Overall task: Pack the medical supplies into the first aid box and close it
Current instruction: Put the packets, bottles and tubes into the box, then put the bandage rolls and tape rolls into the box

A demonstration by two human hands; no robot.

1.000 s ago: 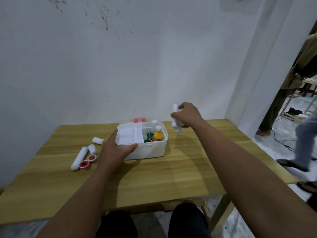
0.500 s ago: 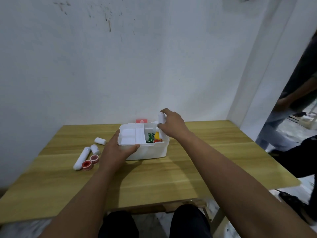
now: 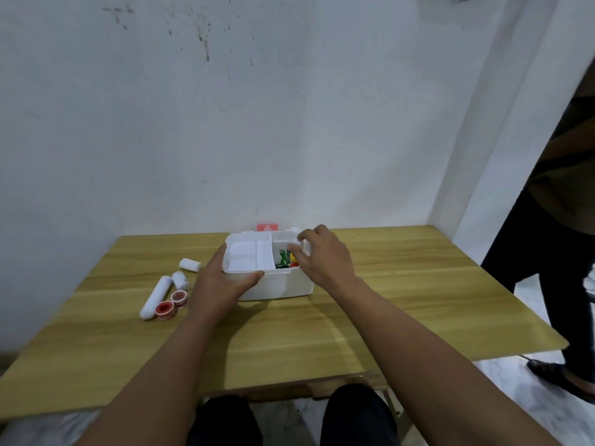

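The white first aid box (image 3: 283, 286) stands open on the wooden table (image 3: 402, 304), with a white tray insert on its left half and green and yellow items in its right half. My left hand (image 3: 219, 284) grips the box's front left rim. My right hand (image 3: 322, 255) reaches over the box's right half, its fingers closed on a white roll (image 3: 293, 247) held down inside the box. Left of the box lie a long white tube (image 3: 155, 297), two small white rolls (image 3: 190, 264) (image 3: 179, 280) and two red-and-white tape rolls (image 3: 165, 310) (image 3: 179, 298).
The box's red-and-white lid (image 3: 267, 227) stands behind it against the white wall. A person in dark trousers (image 3: 560, 252) stands at the table's right edge. My knees show below the front edge.
My right hand has carried the white roll from the air right of the box leftward and down into the box's right half. My left hand has stayed on the rim.
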